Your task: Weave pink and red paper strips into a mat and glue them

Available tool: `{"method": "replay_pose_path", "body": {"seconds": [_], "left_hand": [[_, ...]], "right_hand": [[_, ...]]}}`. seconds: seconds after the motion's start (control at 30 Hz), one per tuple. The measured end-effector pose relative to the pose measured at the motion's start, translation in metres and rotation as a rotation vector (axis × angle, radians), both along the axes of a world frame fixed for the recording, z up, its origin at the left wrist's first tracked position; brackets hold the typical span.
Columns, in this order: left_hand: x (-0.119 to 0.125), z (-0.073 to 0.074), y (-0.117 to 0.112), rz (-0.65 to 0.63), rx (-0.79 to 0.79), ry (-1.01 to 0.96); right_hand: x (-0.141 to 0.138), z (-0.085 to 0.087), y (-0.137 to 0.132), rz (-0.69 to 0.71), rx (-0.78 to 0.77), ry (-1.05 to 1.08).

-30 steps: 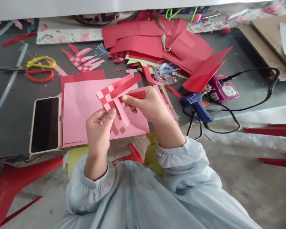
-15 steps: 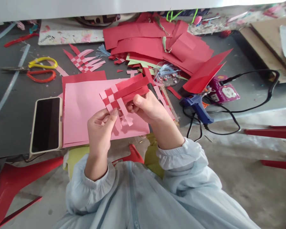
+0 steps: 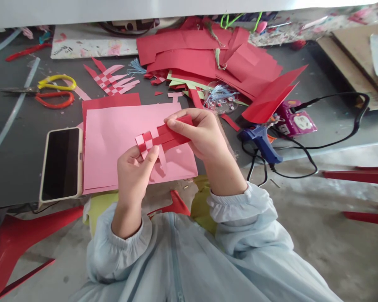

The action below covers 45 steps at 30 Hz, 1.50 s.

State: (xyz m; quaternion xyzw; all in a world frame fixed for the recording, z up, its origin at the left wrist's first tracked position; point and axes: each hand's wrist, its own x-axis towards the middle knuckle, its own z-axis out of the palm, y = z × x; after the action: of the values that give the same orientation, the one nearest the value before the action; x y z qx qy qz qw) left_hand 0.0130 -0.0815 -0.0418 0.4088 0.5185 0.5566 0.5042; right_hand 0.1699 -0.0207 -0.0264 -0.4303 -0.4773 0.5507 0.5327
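Observation:
A small weaving of red and pink paper strips point(image 3: 148, 144) is held up between my two hands, its left end in a checker pattern. My left hand point(image 3: 134, 170) pinches the lower edge of the checkered end, thumb on top. My right hand point(image 3: 206, 134) grips the long red strips at the other end between thumb and fingers. A pink strip end hangs down beside my left thumb. Beneath lies a pink paper sheet point(image 3: 110, 147) on a red sheet point(image 3: 113, 100). The fingertips behind the paper are hidden.
Left are a phone point(image 3: 61, 164) and scissors point(image 3: 55, 92) with yellow and red handles. Behind lie another checkered paper piece point(image 3: 110, 82) and a heap of red paper point(image 3: 189, 58). A blue glue gun point(image 3: 261, 141) with cables and a purple box point(image 3: 296, 118) stand right.
My right hand has moved up, with its fingers now over the red strips. The weaving has tilted and come slightly lower. My left hand keeps its pinch, nearly in place.

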Motion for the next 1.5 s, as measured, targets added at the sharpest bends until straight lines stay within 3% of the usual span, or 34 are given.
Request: {"method": "replay_pose_path", "body": {"seconds": [0.1, 0.27, 0.53, 1.13, 1.5], "left_hand": [[-0.002, -0.001, 0.0, 0.042, -0.06, 0.043], [-0.007, -0.003, -0.002, -0.052, -0.122, 0.116], [-0.008, 0.001, -0.002, -0.146, -0.122, 0.229], [-0.01, 0.001, -0.001, -0.081, -0.088, 0.222], [-0.007, 0.006, -0.001, -0.026, -0.076, 0.067]], "right_hand": [[0.005, 0.006, -0.001, 0.058, 0.069, -0.173], [0.021, 0.016, 0.0, 0.239, 0.13, -0.408], [0.027, 0.013, 0.002, 0.411, 0.177, -0.516], [0.018, 0.01, 0.002, 0.344, 0.208, -0.599], [0.017, 0.015, -0.001, 0.332, 0.201, -0.547]]}}
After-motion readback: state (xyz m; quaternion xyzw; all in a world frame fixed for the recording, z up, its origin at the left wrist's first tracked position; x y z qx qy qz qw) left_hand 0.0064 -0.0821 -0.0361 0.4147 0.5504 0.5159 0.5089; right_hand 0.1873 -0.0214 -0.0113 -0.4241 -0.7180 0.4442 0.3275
